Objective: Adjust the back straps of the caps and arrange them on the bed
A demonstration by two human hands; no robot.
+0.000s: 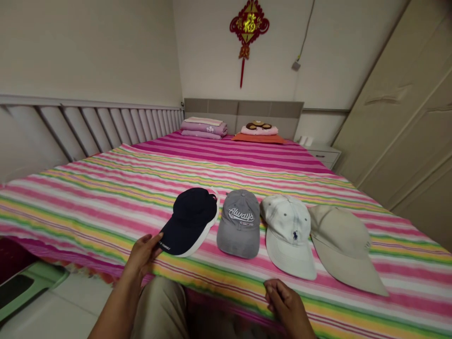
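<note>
My left hand (145, 252) pinches the brim edge of a dark navy cap (192, 207), which lies over a white cap (197, 243) showing only along its right side. To the right rests a grey cap (240, 242) with white lettering. Beside that is a pale cap (291, 254) with a small dark emblem, and at the far right a beige cap (341, 235) with a wide brim. Near the bed's front edge, below the pale cap, my right hand (284, 301) has its fingers curled together; nothing shows in them.
The caps lie on a striped bedspread (116, 188). Folded bedding (205, 128) and pillows (259, 134) sit by the headboard (243, 110). A white railing (106, 127) runs along the left. A green stool (35, 287) stands at lower left, a nightstand (325, 153) at back right.
</note>
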